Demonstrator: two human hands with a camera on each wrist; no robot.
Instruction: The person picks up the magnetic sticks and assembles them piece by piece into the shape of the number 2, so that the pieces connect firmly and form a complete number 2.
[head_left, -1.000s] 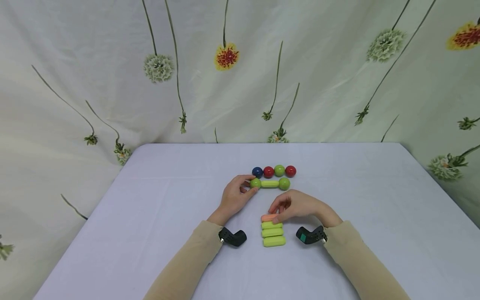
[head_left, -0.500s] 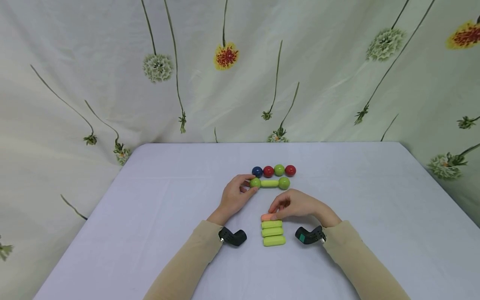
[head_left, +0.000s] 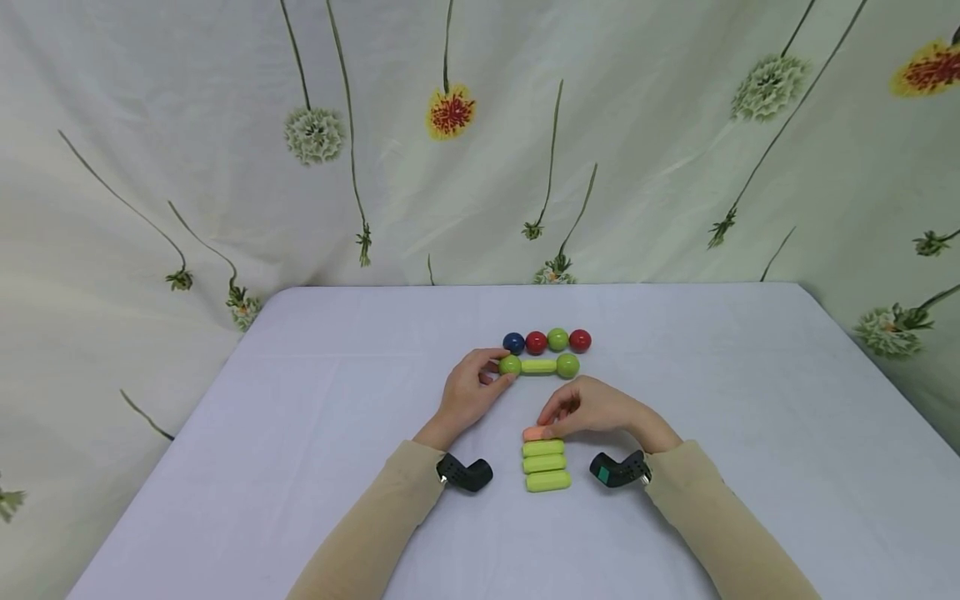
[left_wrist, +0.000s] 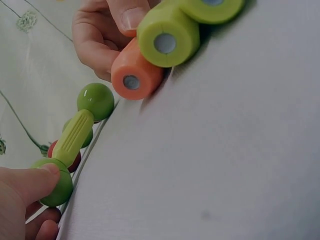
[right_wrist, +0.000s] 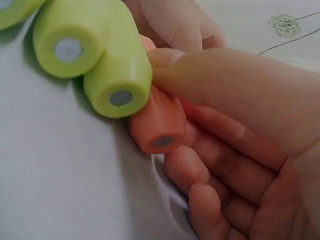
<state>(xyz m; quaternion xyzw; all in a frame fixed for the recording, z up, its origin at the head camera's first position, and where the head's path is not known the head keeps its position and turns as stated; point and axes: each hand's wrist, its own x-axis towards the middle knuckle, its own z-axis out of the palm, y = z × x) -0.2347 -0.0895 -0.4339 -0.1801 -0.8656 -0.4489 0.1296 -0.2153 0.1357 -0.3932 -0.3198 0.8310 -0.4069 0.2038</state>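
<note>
My left hand (head_left: 468, 390) pinches the left green ball (left_wrist: 60, 187) of a dumbbell-shaped piece. A yellow-green magnetic rod (head_left: 538, 367) joins that ball to a second green ball (head_left: 567, 366) on the right. Nearer to me, my right hand (head_left: 596, 407) pinches an orange magnetic rod (right_wrist: 159, 122) between thumb and fingers, hiding its right part in the head view. The orange rod lies at the far end of a stack of three yellow-green rods (head_left: 544, 463) placed side by side. Grey metal discs show in the rod ends in both wrist views.
Just beyond the dumbbell-shaped piece, a row holds a blue ball (head_left: 513, 342), a red ball (head_left: 536, 342), a green ball (head_left: 557, 339) and another red ball (head_left: 580, 341). All rest on a white-covered table (head_left: 337, 433) backed by a flowered cloth (head_left: 637, 125).
The right thumb has slid slightly away from me, off the nearest yellow-green rod and onto the orange rod. My left hand and the dumbbell-shaped piece stay put.
</note>
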